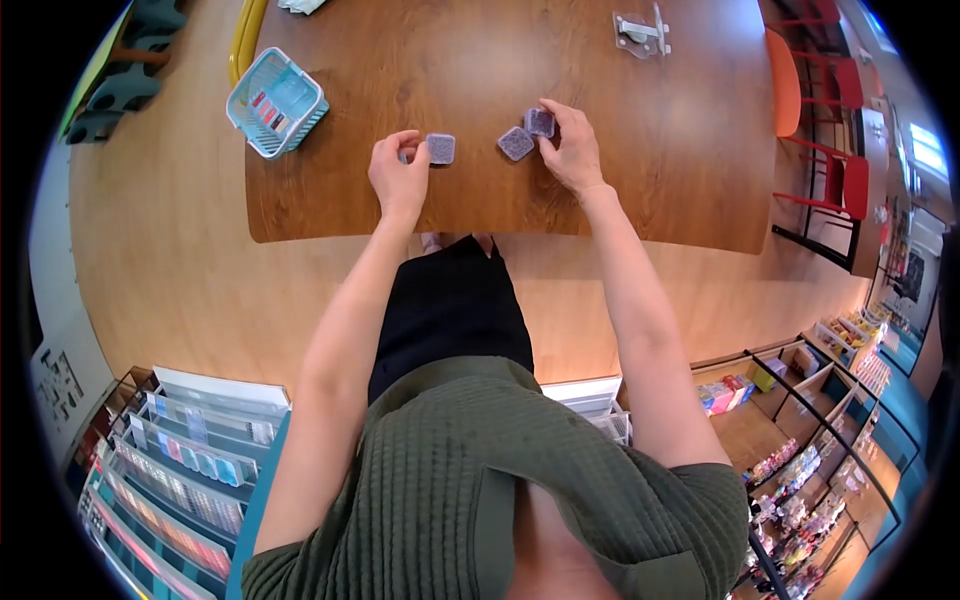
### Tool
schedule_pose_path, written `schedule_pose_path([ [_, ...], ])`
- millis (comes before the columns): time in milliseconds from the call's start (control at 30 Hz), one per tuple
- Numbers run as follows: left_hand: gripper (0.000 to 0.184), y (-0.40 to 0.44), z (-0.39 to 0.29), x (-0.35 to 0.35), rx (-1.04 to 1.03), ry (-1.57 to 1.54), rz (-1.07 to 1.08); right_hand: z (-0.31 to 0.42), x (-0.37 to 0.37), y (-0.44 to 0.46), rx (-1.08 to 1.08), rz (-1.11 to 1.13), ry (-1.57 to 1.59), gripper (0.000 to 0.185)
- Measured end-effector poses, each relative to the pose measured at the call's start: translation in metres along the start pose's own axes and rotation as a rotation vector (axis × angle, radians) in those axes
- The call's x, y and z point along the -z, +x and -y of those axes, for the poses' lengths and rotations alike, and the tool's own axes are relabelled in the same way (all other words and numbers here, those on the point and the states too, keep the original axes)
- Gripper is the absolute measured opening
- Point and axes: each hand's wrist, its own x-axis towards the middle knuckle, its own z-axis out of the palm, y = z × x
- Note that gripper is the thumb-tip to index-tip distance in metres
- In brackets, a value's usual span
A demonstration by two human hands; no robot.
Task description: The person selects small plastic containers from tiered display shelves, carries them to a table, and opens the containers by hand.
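Small rounded-square purple blocks, with paler speckled faces, are on the brown wooden table (440, 205) near its front edge. My left hand (398, 180) is closed at the left, its fingers around a block mostly hidden behind them. Just right of those fingertips lies another purple block (440, 149). My right hand (573, 152) pinches a darker-looking purple block (540, 122) between thumb and fingers, slightly tilted. Touching or nearly touching that one is a further speckled block (515, 144), lying turned at an angle on its left.
A light blue plastic basket (277, 103) with small items inside stands at the table's left edge. A clear holder with a metal part (641, 34) lies at the back right. Red chairs (845, 185) are to the right; display racks (185, 470) stand behind me.
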Motion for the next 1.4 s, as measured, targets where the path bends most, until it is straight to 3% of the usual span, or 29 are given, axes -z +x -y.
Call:
schedule_pose_path([
  [133,0.018,-0.021,-0.021,-0.004,0.006,-0.110,0.123,0.000,0.003,-0.016,-0.119,-0.260,-0.204,0.055],
  [233,0.012,-0.031,-0.027,-0.016,0.311,-0.354,0.355,0.000,0.008,-0.031,-0.183,-0.189,-0.198,0.051],
  [367,0.010,-0.024,-0.036,-0.018,0.485,-0.636,0.331,-0.008,0.006,-0.041,-0.249,-0.253,-0.161,0.053],
  [467,0.008,-0.001,-0.037,-0.005,0.541,-0.664,0.240,0.004,0.006,-0.041,-0.208,-0.359,-0.164,0.047],
  [533,0.009,0.022,-0.003,-0.007,0.430,-0.606,0.174,0.017,0.003,-0.044,-0.148,-0.374,-0.171,0.045],
  [633,0.011,0.050,-0.004,-0.007,0.308,-0.476,0.126,0.068,-0.009,-0.040,-0.301,-0.197,-0.013,0.045],
  [667,0.011,0.061,-0.005,-0.008,0.269,-0.401,0.115,0.067,-0.023,-0.037,-0.155,-0.282,-0.119,0.044],
  [800,0.010,0.097,0.007,-0.020,-0.074,-0.030,0.102,0.071,-0.043,-0.025,-0.160,-0.244,-0.308,0.048],
  [867,0.010,0.108,0.015,-0.024,-0.128,0.047,0.141,0.072,-0.041,-0.026,-0.305,-0.161,-0.088,0.047],
  [900,0.010,0.112,0.019,-0.025,-0.323,0.168,0.075,0.076,-0.037,-0.026,-0.375,-0.120,0.022,0.047],
  [933,0.011,0.117,0.025,-0.023,-0.510,0.288,0.000,0.081,-0.031,-0.027,-0.542,-0.133,0.470,0.041],
  [967,0.011,0.117,0.029,-0.022,-0.699,0.410,-0.070,0.084,-0.027,-0.030,-0.535,-0.129,0.514,0.039],
  [1000,0.013,0.114,0.018,-0.019,-0.769,0.309,-0.113,0.086,-0.023,-0.033,-0.530,-0.124,0.558,0.037],
  [1100,0.016,0.075,-0.018,-0.021,-0.582,-0.007,0.121,0.098,-0.014,-0.040,-0.426,-0.183,0.535,0.032],
  [1167,0.023,0.030,-0.046,-0.021,0.068,-0.211,0.614,0.106,-0.013,-0.042,-0.323,-0.283,0.422,0.033],
  [1233,0.033,0.000,-0.053,-0.029,0.617,-0.690,0.913,0.108,-0.011,-0.046,-0.229,-0.309,0.269,0.034],
  [1300,0.037,-0.022,-0.053,-0.034,0.791,-1.026,0.932,0.103,-0.014,-0.051,-0.091,-0.343,0.079,0.035],
  [1400,0.039,-0.039,-0.034,-0.052,0.850,-1.296,0.912,0.101,-0.016,-0.054,-0.052,-0.302,-0.007,0.035],
])
